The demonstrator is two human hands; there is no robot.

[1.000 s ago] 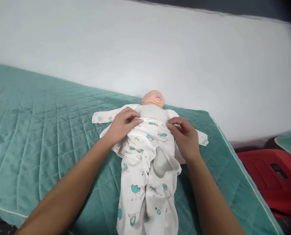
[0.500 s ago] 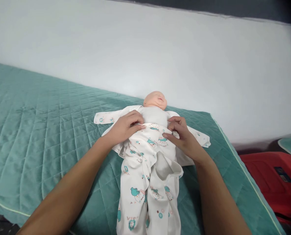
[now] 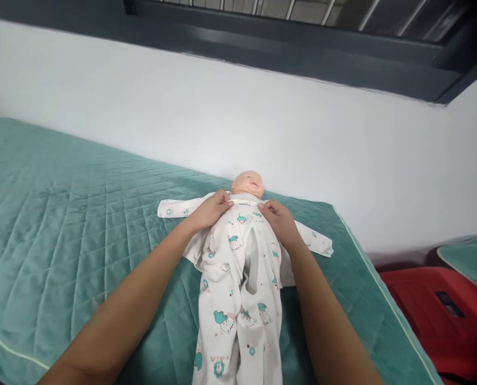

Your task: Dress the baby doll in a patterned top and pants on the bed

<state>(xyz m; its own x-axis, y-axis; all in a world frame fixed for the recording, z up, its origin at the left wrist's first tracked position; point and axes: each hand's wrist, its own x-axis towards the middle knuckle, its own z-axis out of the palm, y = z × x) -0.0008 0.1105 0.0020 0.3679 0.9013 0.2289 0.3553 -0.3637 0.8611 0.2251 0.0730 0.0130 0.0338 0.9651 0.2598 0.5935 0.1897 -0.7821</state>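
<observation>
A baby doll (image 3: 247,183) lies on its back on the green quilted cover, its head toward the wall. White printed baby pants (image 3: 222,278) cover its legs and belly, with a slit open at the crotch. My left hand (image 3: 213,207) pinches the waistband on the left side, and my right hand (image 3: 277,218) pinches it on the right. Between them the waistband is stretched high across the doll's chest. Under the doll a white printed baby shirt (image 3: 178,208) is spread, its sleeves out to both sides.
The green quilted cover (image 3: 82,214) has a pale piped edge and reaches to the white wall (image 3: 142,96). A dark window frame (image 3: 282,43) with bars is above. At the right, below the cover's edge, stands a red plastic object (image 3: 431,315).
Both hands have moved up toward the doll's head, pulling the waistband from the belly to the chest. The pants' cloth is straighter and the gap at the crotch narrower. The view has tilted up.
</observation>
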